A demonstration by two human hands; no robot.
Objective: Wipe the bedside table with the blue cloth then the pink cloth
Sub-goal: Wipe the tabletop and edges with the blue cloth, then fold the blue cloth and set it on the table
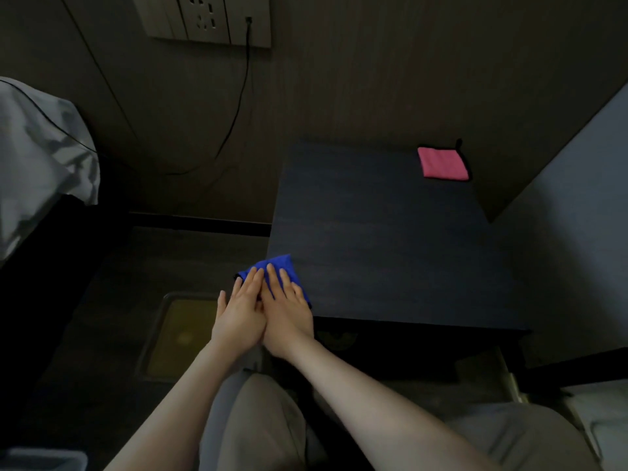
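Both hands press flat, fingers spread, on blue cloth at bench corner; one hard push could slide it off

No text, label, brand, number or sign can be read on anything in view; the scene is dim.

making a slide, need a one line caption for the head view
Both hands, left and right, press the blue cloth flat on the table's near corner; pink cloth waits behind.
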